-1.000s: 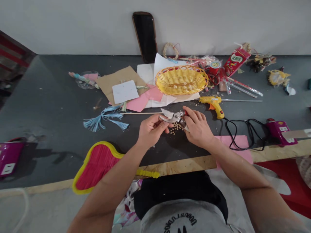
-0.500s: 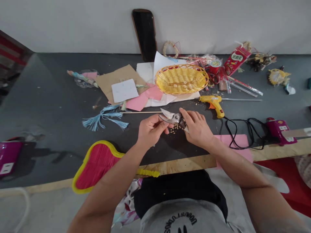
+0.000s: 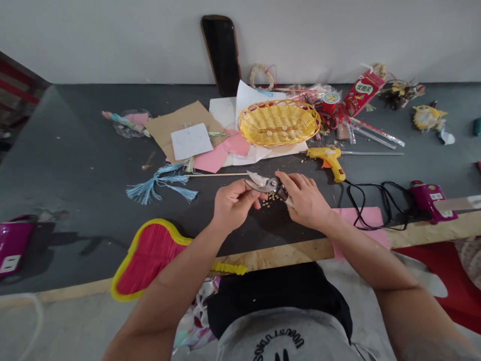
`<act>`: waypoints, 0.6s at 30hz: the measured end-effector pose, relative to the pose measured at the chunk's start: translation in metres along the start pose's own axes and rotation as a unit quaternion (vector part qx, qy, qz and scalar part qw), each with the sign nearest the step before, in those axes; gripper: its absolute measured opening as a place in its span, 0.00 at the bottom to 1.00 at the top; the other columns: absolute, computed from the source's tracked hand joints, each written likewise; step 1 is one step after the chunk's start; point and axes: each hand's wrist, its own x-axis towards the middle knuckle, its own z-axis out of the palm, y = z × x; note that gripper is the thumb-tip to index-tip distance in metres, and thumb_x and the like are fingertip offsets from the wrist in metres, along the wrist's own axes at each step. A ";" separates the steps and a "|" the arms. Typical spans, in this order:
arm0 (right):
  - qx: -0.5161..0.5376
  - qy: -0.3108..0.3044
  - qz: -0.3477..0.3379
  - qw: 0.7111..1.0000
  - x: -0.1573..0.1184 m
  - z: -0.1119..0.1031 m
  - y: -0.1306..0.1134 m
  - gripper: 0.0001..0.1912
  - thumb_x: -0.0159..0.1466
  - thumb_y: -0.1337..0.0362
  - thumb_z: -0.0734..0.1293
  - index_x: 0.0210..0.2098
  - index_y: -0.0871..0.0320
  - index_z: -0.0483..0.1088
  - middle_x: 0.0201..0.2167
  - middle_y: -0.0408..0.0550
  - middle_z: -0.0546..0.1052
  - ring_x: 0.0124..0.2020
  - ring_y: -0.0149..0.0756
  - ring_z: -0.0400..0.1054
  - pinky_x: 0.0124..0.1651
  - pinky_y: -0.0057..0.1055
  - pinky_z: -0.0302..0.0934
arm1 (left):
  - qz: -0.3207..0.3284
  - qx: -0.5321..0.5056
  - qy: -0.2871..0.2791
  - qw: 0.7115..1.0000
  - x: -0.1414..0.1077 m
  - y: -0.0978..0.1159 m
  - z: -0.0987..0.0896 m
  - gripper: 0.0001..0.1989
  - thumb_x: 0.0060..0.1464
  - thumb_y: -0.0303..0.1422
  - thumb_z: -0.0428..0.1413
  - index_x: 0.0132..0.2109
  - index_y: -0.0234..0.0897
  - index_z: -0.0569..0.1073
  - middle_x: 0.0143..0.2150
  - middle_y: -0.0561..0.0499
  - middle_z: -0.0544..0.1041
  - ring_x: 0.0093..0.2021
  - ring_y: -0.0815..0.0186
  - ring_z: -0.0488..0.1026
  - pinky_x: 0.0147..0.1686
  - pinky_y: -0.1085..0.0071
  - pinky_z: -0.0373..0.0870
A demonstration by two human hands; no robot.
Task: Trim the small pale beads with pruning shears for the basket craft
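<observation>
I'm holding pruning shears point(image 3: 266, 184) centred, near me, above tan crumbs point(image 3: 269, 202) | my right hand point(image 3: 305, 201) is clamping fingers around the handles | my left hand point(image 3: 235, 204) is pinching fingers by the pivot | steel's feeling stiff, fairly heavy; handles seem the safest hold

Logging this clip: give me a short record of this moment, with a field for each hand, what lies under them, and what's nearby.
Left hand: holds the pruning shears near the blades
Right hand: grips the shears' handles
Under the hands: small tan crumbs on the dark tabletop
Nearby: yellow glue gun, yellow wicker basket, blue tassel
</observation>
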 end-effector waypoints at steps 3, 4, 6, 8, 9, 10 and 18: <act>0.008 -0.002 -0.008 1.000 -0.001 -0.001 0.001 0.40 0.59 0.70 0.61 0.71 0.60 0.54 0.58 0.61 0.71 0.55 0.51 0.65 0.53 0.47 0.61 | 0.007 0.004 -0.003 1.000 0.000 0.001 0.000 0.14 0.62 0.40 0.60 0.34 0.35 0.80 0.27 0.49 0.82 0.21 0.70 0.75 0.24 0.75 0.71; 0.009 -0.002 -0.009 1.000 -0.001 -0.001 0.001 0.40 0.59 0.70 0.61 0.71 0.59 0.54 0.57 0.60 0.71 0.55 0.51 0.65 0.53 0.47 0.61 | 0.006 0.004 -0.005 1.000 0.001 0.002 0.000 0.14 0.62 0.41 0.60 0.34 0.35 0.79 0.28 0.48 0.83 0.21 0.70 0.75 0.24 0.74 0.72; 0.005 0.004 -0.004 1.000 0.000 0.000 0.000 0.39 0.60 0.69 0.61 0.71 0.59 0.53 0.58 0.60 0.71 0.55 0.51 0.65 0.53 0.47 0.61 | 0.003 0.004 -0.005 1.000 0.001 0.003 0.000 0.14 0.62 0.41 0.60 0.34 0.35 0.79 0.28 0.49 0.83 0.21 0.70 0.75 0.24 0.75 0.72; -0.006 0.019 0.002 1.000 0.000 0.002 -0.001 0.40 0.60 0.69 0.61 0.72 0.60 0.52 0.59 0.61 0.70 0.56 0.52 0.64 0.53 0.48 0.61 | -0.001 0.001 0.000 1.000 0.002 0.003 0.000 0.14 0.63 0.41 0.59 0.34 0.35 0.79 0.27 0.49 0.82 0.21 0.71 0.75 0.23 0.76 0.71; -0.012 0.027 0.002 1.000 0.001 0.003 -0.001 0.41 0.60 0.69 0.61 0.72 0.61 0.52 0.60 0.61 0.70 0.56 0.53 0.64 0.53 0.49 0.61 | -0.002 -0.002 0.002 1.000 0.002 0.003 0.000 0.15 0.63 0.41 0.59 0.33 0.35 0.78 0.27 0.49 0.82 0.21 0.71 0.74 0.23 0.76 0.71; -0.017 0.034 -0.001 0.999 0.001 0.005 -0.001 0.41 0.60 0.69 0.61 0.72 0.61 0.51 0.61 0.61 0.69 0.57 0.53 0.63 0.54 0.50 0.61 | -0.005 -0.007 0.001 1.000 0.002 0.004 0.000 0.15 0.63 0.42 0.59 0.33 0.35 0.78 0.27 0.49 0.82 0.20 0.72 0.74 0.23 0.76 0.71; -0.006 0.045 -0.011 0.999 0.002 0.008 0.003 0.41 0.60 0.70 0.60 0.72 0.60 0.51 0.59 0.61 0.69 0.55 0.51 0.63 0.56 0.48 0.61 | -0.037 -0.054 -0.015 0.998 0.002 0.010 0.001 0.18 0.60 0.45 0.61 0.32 0.35 0.77 0.27 0.48 0.82 0.18 0.71 0.73 0.20 0.76 0.70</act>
